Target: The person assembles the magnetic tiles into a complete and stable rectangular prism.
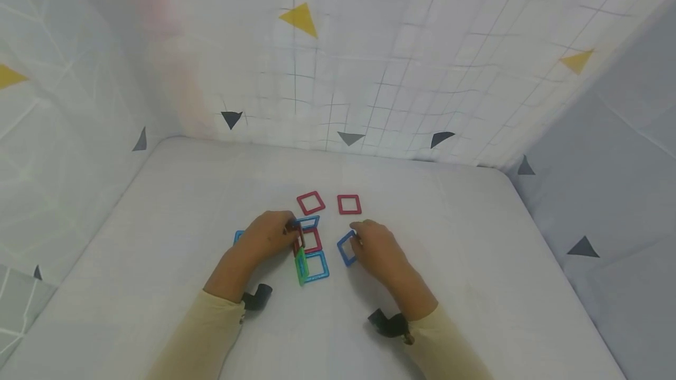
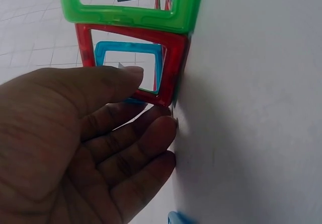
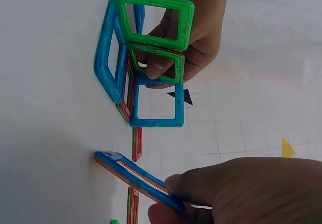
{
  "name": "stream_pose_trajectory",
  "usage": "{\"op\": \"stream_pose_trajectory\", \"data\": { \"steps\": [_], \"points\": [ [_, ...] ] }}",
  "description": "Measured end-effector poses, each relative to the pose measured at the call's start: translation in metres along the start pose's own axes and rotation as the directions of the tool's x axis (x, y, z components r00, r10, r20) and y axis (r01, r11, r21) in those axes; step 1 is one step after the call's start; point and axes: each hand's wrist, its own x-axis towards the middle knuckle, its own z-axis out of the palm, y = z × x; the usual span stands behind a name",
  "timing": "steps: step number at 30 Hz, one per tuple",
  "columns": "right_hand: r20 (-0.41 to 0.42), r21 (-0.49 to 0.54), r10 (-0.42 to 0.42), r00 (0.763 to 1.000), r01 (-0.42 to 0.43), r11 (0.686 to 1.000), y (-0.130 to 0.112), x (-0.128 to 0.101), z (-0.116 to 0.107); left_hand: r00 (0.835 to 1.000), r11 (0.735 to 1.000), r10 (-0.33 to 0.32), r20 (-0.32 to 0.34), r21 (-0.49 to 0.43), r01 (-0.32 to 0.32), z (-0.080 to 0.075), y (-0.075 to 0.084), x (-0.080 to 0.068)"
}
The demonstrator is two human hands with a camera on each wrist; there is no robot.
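My left hand (image 1: 266, 236) pinches an upright red square magnetic tile (image 2: 173, 68) between thumb and fingers. Beside that tile, nearer to me, stands a green tile (image 1: 301, 268). A blue tile (image 3: 157, 123) stands upright at the far end of the group. Flat on the table, alongside these upright pieces, lie a red tile (image 1: 319, 240) and a nearer blue tile (image 1: 317, 278). To the right, apart from the group, my right hand (image 1: 380, 252) holds another blue tile (image 3: 138, 176) by one edge, tilted, between thumb and fingers.
Two red tiles, one on the left (image 1: 305, 208) and one on the right (image 1: 349, 212), lie flat behind the group. Another blue tile (image 1: 237, 236) is mostly hidden by my left hand. Pale fabric walls (image 1: 338, 75) enclose the white table (image 1: 475, 286) at the back and sides.
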Motion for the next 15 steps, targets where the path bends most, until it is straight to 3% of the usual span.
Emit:
{"op": "stream_pose_trajectory", "data": {
  "steps": [10, 15],
  "points": [
    [-0.146, -0.020, -0.032, 0.989, 0.030, 0.999, -0.0075, -0.0008, 0.0080, 1.000, 1.000, -0.005, 0.011, 0.001, 0.005, 0.0001, -0.0007, 0.0014],
    [-0.156, -0.031, -0.039, 0.987, 0.035, 0.999, -0.0104, -0.0019, 0.0083, 1.000, 1.000, -0.008, 0.014, 0.003, 0.008, -0.0002, -0.0008, 0.0018]
  ]
}}
